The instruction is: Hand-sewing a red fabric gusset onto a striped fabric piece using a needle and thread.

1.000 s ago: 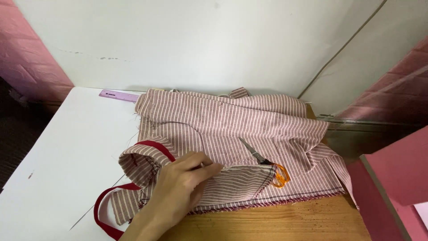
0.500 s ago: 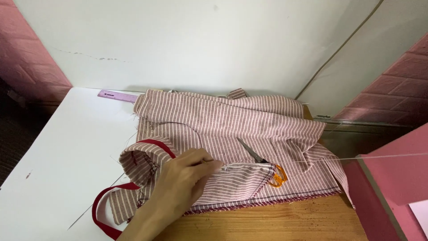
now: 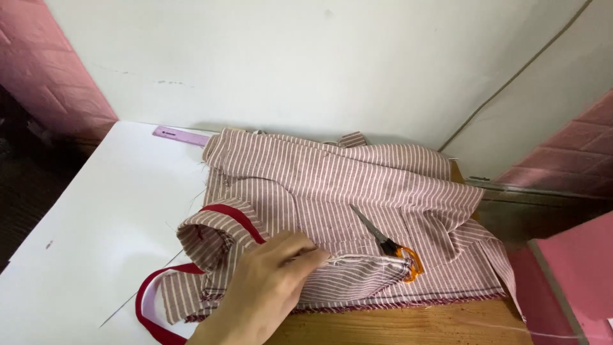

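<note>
The white table (image 3: 96, 217) fills the left half of the view and meets a strip of bare wood (image 3: 408, 326) at about 5 o'clock. Spread across both lies the striped pink-and-white garment (image 3: 332, 185), the largest piece here, reaching from the centre out toward 3 o'clock; it is loosely folded over itself, with red binding (image 3: 223, 214) edging an opening at about 8 o'clock and looping off the cloth's lower left corner. The one hand in view, probably the left hand (image 3: 268, 294) though the angle makes that hard to settle, comes in from 6 o'clock and rests on the garment, its fingertips (image 3: 313, 254) pinched together on the folded edge of a striped flap, where a pale line like a seam or thread runs toward 3 o'clock. The other hand is out of sight. As far as the cloth shows, the binding is already on and the lower hem looks finished, while this flap is not yet laid flat. Scissors with orange handles (image 3: 393, 249) lie untouched on the cloth just right of centre, blades pointing to 11 o'clock. A purple ruler (image 3: 179, 135) peeks out at 11 o'clock.
</note>
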